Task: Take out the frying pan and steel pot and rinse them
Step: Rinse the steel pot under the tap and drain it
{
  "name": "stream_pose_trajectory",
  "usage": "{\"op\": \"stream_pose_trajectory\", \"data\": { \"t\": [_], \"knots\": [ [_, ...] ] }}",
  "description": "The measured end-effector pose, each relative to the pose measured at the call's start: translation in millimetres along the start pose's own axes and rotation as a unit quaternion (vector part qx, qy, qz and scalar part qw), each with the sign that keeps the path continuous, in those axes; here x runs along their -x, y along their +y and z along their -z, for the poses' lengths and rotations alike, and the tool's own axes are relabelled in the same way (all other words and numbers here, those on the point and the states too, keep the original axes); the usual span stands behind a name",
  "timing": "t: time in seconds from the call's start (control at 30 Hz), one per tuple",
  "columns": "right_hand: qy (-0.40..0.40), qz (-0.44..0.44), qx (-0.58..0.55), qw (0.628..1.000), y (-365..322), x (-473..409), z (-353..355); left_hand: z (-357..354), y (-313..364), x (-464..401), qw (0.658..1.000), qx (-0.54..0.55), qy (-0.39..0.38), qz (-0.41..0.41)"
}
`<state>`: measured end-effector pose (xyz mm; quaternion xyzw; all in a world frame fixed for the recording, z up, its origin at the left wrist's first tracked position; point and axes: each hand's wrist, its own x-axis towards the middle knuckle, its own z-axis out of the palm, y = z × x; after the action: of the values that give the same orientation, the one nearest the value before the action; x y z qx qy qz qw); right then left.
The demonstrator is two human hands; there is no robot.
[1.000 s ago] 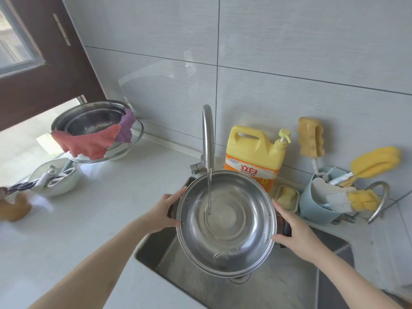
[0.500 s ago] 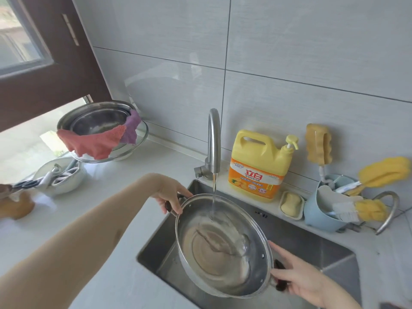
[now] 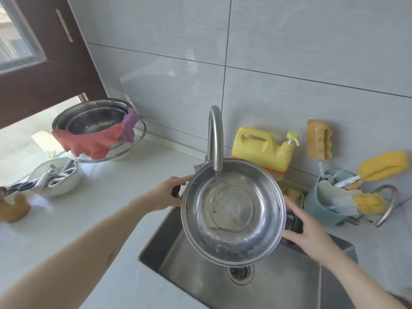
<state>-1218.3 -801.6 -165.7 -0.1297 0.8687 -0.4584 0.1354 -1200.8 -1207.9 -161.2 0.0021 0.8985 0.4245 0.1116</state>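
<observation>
Steel pot (image 3: 234,210) sits at centre frame, held over the sink (image 3: 178,270) w/ its mouth facing up twd the camera. Tap (image 3: 215,137) arches over its upper rim; a thin stream of water (image 3: 216,190) falls into the pot, and water pools at the lower inside wall. Left hand (image 3: 166,194) grips the dark handle at the pot's left edge, fingers curled round it. Right hand (image 3: 305,228) holds the dark handle at the right edge, fingers wrapped on it, thumb along the rim side. Drain (image 3: 240,272) shows just below the pot.

Upper right of pot: yellow detergent jug (image 3: 260,150) against the wall, partly behind the rim. Right of frame: blue holder (image 3: 316,204) w/ yellow sponge brushes. Left of frame: metal bowl (image 3: 93,119) w/ a red cloth (image 3: 87,143) draped over its edge, on the white counter (image 3: 100,208)
</observation>
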Motion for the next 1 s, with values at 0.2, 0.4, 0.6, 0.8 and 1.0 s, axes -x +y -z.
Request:
{"op": "stream_pose_trajectory", "data": {
  "t": [0.2, 0.4, 0.6, 0.8, 1.0],
  "knots": [
    [-0.160, -0.168, -0.050, 0.971, -29.0, -19.4, 40.7, -12.6, -9.4, 7.0, 0.947, 0.162, -0.241, 0.139],
    [-0.187, -0.201, -0.187, 0.943, 7.3, 10.5, -1.6, 23.0, 15.5, 9.9, 0.959, 0.065, -0.237, 0.143],
    [-0.108, -0.122, -0.169, 0.972, 26.2, 30.5, -50.9, 30.1, 33.7, 12.6, 0.985, -0.112, -0.112, 0.061],
    [0.007, -0.032, -0.048, 0.998, 28.8, 25.6, -23.0, -13.6, 17.0, 17.9, 0.996, -0.083, 0.013, -0.033],
    [0.117, 0.091, 0.106, 0.983, 39.4, 36.6, 8.8, -66.8, 11.5, 20.8, 0.973, -0.060, 0.174, -0.140]
  ]
}}
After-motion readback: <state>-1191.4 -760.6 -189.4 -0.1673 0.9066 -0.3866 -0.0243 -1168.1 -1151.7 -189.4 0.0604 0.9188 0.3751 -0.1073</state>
